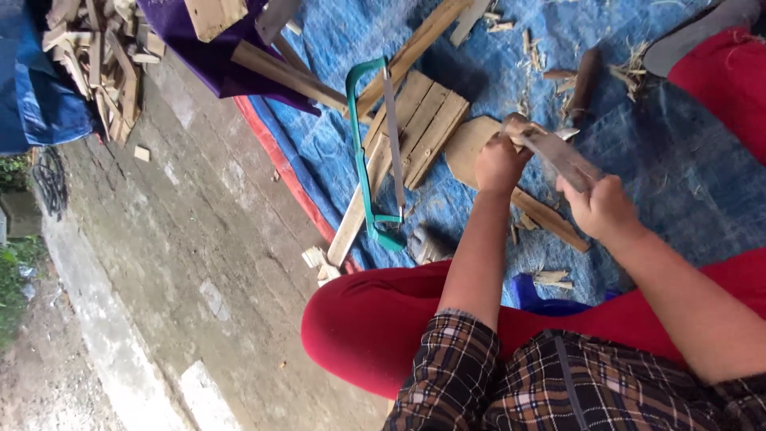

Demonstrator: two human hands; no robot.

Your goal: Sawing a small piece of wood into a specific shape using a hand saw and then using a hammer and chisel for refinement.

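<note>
Head view: my right hand (pixel 602 209) grips a flat blade (pixel 558 153), my left hand (pixel 496 164) is closed on a wood piece (pixel 515 125) at its tip, over the blue tarp (pixel 686 183). Beyond lie a green-framed saw (pixel 375 152) and slatted boards (pixel 427 128). A slip off the grain could, I judge, drive the edge into my left fingers.

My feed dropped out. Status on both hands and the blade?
Left hand fisted on wood piece. Right hand gripping broad blade, blade against the wood. Green saw lies aside on blue tarp, clear of hands.
</note>
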